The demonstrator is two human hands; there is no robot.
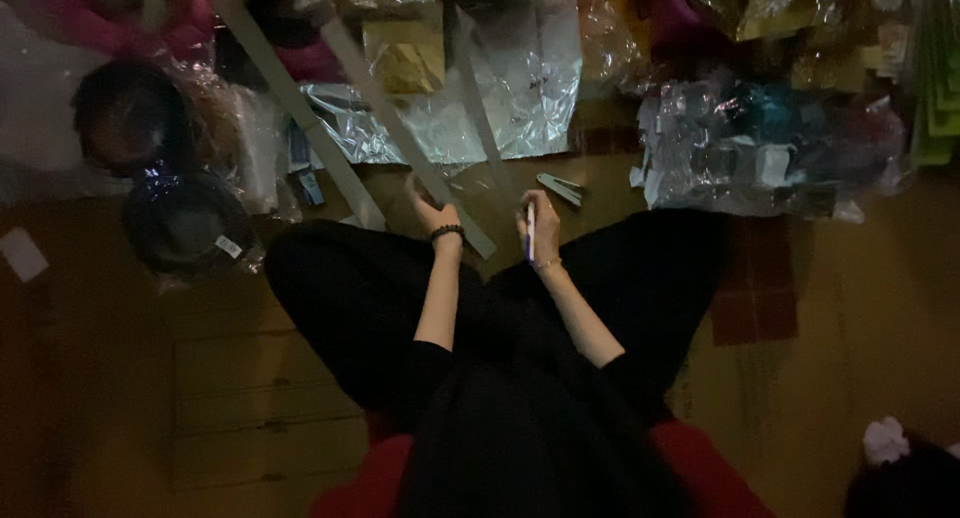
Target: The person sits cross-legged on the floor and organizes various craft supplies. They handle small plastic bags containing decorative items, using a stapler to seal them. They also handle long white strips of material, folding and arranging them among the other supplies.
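Black-clad lap (520, 398) nearest, on a red seat (700, 468). Right hand (541, 225) closed around an upright white pen (530, 233). Left hand (430, 213) curled on a long grey strip (400, 128) running diagonally far-left to near-centre; grip unclear in dim light. Second strip (300, 108) lies left, parallel. Crinkled clear plastic sheet (480, 98) beyond; stapler-like tool (560, 188) right of the hands; wrapped bundles (770, 138) far right.
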